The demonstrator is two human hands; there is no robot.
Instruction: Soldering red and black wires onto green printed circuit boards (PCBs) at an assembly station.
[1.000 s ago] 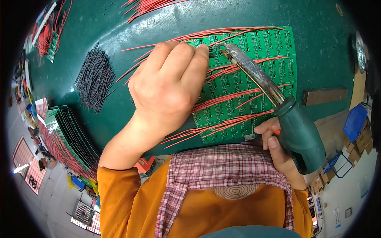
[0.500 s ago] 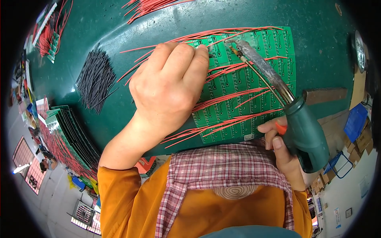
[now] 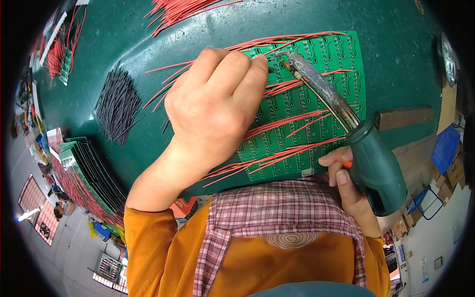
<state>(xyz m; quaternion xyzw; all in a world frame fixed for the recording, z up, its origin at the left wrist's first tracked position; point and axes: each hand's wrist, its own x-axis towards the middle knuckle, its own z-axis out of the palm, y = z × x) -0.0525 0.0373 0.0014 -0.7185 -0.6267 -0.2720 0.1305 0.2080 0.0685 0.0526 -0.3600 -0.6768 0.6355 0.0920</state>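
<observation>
The green circuit-board panel lies flat on the green tabletop in front of you, with red wires set across it in rows, many running past its left edge. Your soldering iron slants over the panel, its tip near the upper-left part; whether it touches cannot be told. Your right hand grips the green handle, fingers curled around it beside the orange trigger. Your left hand covers the panel's upper-left side, back upward, fingers bent and pressed together; its fingertips are mostly hidden, so what they pinch cannot be told. To the left lies a pile of black wires; nearer your left forearm stands a stack of boards with red leads. A brown bar rests to the panel's right, and a red wire bundle lies beyond it.
</observation>
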